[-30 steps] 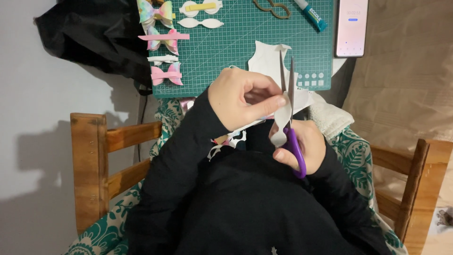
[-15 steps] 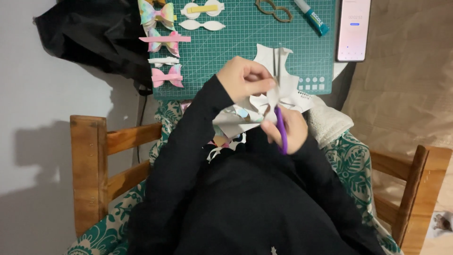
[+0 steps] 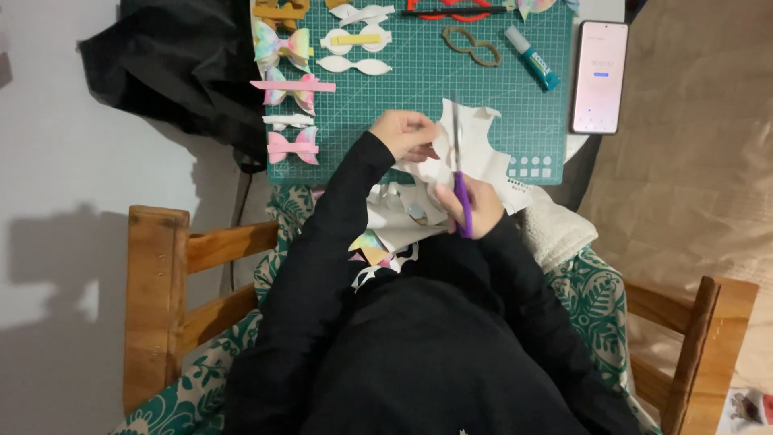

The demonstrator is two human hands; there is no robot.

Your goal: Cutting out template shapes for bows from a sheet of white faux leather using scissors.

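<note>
Gripped in the right hand (image 3: pixel 477 208) is a pair of purple-handled scissors (image 3: pixel 458 173), the fingers closed through the handle loops and the blades pointing away across a white sheet (image 3: pixel 475 149). Whether the blades are parted or shut cannot be made out, since they are seen edge-on as one thin line. The left hand (image 3: pixel 409 134) is closed on the sheet's left edge, the fingertips hidden beneath the paper. The sheet is held over the near edge of a green cutting mat (image 3: pixel 419 89), its lower part covered by the right hand and black sleeves. Paper offcuts (image 3: pixel 385 242), white and pastel, are seen in the lap, partly hidden by the arms.

Farther off on the mat, a column of small bows (image 3: pixel 283 89) is laid along the left edge, with white bow-shaped cutouts (image 3: pixel 354 52) beside them. A tan template (image 3: pixel 471 46), a glue pen (image 3: pixel 532 58) and a phone (image 3: pixel 599 76) are set to the right. Red and tan shapes at the mat's far edge are cut off by the frame.

Compared with half a second ago, the hands have been moved forward onto the mat, and the scissors have been raised from a tilted to a nearly straight line.
</note>
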